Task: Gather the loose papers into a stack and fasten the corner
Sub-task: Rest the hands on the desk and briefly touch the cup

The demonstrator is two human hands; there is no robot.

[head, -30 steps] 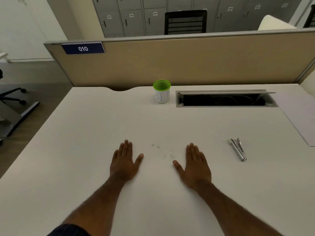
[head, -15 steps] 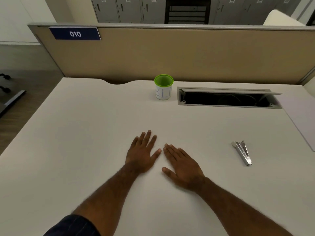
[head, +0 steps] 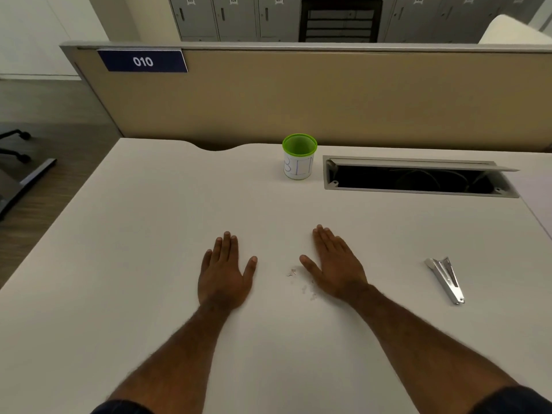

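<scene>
My left hand (head: 224, 273) lies flat, palm down, on the white desk (head: 134, 264), holding nothing. My right hand (head: 336, 264) lies flat beside it, a hand's width apart, also holding nothing. Between them lie a few tiny bent staples and scraps (head: 294, 276). A metal stapler (head: 446, 277) lies on the desk to the right of my right hand, untouched. A pale sheet of paper (head: 537, 192) shows at the desk's right edge, mostly cut off by the frame.
A white cup with a green rim (head: 299, 156) stands at the back middle. Right of it is an open cable tray (head: 418, 179) sunk in the desk. A beige partition (head: 298, 97) with a "010" label closes the far side.
My hands came together in the middle half a second ago and have now spread apart again, uncovering the small staples between them. The camera view shifted slightly.
</scene>
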